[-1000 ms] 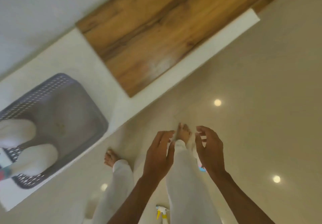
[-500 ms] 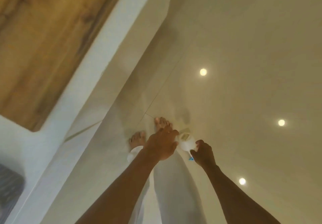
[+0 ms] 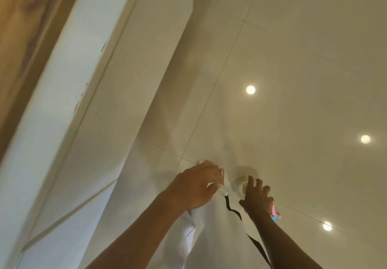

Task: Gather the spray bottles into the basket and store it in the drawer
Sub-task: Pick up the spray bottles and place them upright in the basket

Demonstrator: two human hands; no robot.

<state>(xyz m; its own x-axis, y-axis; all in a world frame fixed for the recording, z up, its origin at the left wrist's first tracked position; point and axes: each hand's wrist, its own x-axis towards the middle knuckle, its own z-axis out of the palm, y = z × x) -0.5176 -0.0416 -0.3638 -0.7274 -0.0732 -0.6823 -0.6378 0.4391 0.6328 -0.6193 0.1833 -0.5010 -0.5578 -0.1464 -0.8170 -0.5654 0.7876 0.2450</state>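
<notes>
Glossy cream tiled floor (image 3: 293, 59), white cabinet front (image 3: 117, 80), both hands lowered

No readable text, label, brand or number anywhere in view.

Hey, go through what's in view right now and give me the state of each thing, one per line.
Left hand: loosely curled, holding nothing visible.
Right hand: fingers spread, reaching down at the spray bottle.
Spray bottle: on the floor, mostly hidden, grip unclear.
Cabinet front: looks closed.
</notes>
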